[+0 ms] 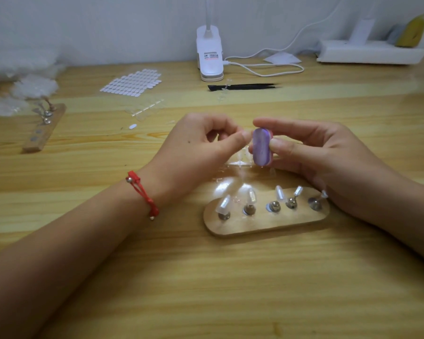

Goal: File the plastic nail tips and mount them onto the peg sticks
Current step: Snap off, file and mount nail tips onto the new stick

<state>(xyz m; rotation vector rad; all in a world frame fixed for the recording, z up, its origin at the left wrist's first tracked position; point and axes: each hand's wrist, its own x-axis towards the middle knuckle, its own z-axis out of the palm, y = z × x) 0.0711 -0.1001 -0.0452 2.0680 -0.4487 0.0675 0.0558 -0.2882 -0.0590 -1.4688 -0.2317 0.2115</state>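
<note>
My right hand [323, 152] pinches a small purple oval file block [262, 146] upright between thumb and fingers. My left hand [201, 148] has its fingers curled, thumb and forefinger pinched together against the block's left face; the nail tip between them is too small to see. Below the hands lies an oval wooden peg base [260, 223] with several metal pegs. Clear nail tips [223, 204] sit on several pegs. A clear plastic sprue frame [239, 165] lies under the hands.
A second wooden peg strip [43, 133] lies at the left beside white plastic bags. A sheet of adhesive tabs [132, 83], black tweezers [245, 87], a white clip lamp [209, 57] with its cable and a white box [370, 53] stand farther back.
</note>
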